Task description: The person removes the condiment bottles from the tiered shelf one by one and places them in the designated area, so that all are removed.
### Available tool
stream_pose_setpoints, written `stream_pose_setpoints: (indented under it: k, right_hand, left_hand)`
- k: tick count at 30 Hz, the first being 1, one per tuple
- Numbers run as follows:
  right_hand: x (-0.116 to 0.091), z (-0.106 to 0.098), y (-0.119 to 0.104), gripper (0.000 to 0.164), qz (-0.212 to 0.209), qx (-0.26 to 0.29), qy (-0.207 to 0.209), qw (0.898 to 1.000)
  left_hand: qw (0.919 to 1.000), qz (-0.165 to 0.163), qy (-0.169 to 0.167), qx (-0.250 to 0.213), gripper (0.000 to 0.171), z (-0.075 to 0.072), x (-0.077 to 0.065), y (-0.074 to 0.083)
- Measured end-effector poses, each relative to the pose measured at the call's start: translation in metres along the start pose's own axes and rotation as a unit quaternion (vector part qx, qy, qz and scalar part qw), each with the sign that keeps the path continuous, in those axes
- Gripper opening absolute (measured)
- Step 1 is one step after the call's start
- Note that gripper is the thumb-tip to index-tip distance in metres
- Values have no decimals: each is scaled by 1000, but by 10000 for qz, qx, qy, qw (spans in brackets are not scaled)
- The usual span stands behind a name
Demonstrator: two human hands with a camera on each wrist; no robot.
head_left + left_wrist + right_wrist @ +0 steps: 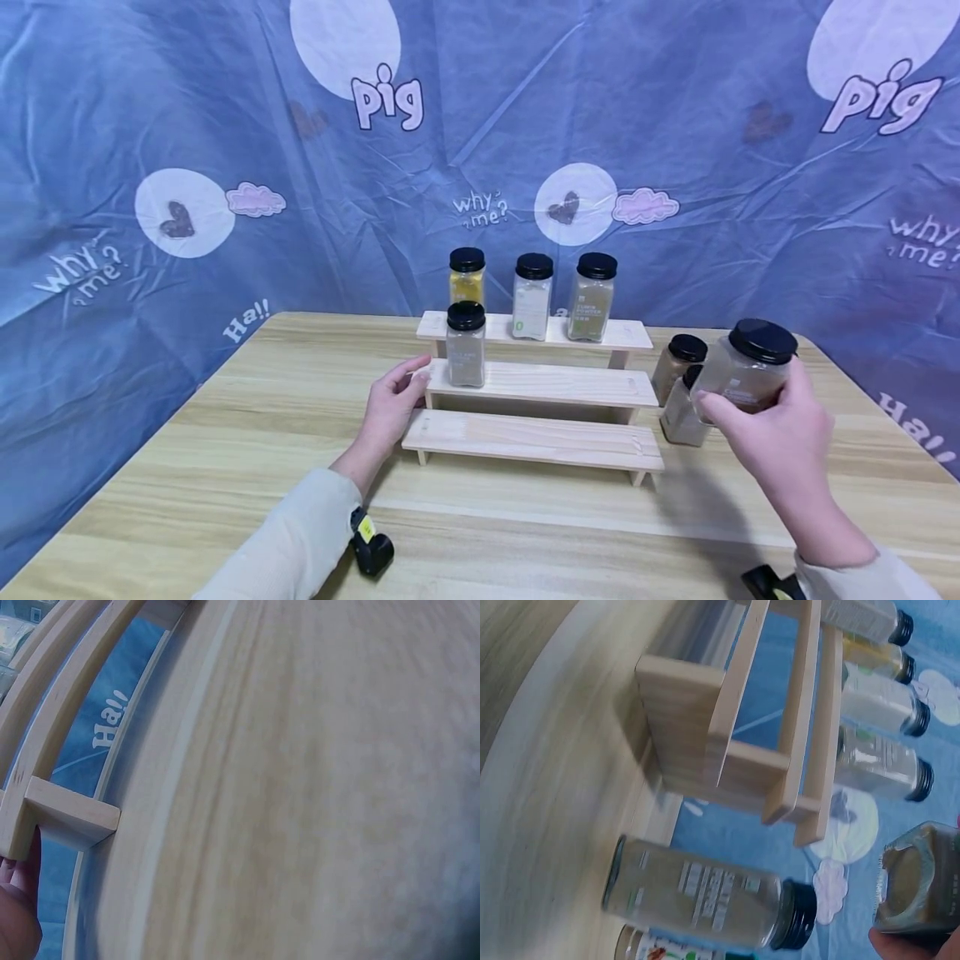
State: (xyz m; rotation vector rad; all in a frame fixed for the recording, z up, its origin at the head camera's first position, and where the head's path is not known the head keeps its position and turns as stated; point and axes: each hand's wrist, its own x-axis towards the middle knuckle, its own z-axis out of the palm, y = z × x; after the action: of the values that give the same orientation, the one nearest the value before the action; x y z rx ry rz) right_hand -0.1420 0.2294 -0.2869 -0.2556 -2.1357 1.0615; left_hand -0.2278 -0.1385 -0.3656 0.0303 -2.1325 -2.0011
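Head view shows the right hand (780,433) gripping a black-lidded glass spice jar (746,367) right of the three-step pale wooden rack (536,387), which the left hand (390,408) steadies with relaxed fingers; placing it on a free step seems next, needing an upright, careful set-down.

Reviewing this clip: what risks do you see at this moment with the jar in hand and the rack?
The right hand holds a jar just above two jars on the table; it may knock them over. The rack looks light; the left hand touches only its end, so it might shift. The middle-step jar could be bumped.

cream long sleeves (285,542), black wrist cameras (371,546), bare hands (390,408)
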Motion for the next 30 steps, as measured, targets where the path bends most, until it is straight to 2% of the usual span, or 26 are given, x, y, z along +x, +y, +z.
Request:
stream_pose_setpoints:
  k: [16, 23, 30]
  right_hand:
    - [15, -15, 24, 51, 387, -523, 91, 9978]
    - [23, -18, 40, 54, 848, -748, -460, 9925]
    - [29, -17, 68, 54, 1106, -360, -1188, 9861]
  left_hand:
    - [10000, -16, 11, 45, 30, 0, 0, -1]
    - [10000, 23, 42, 51, 30, 0, 1, 1]
    - [10000, 11, 33, 32, 30, 0, 1, -1]
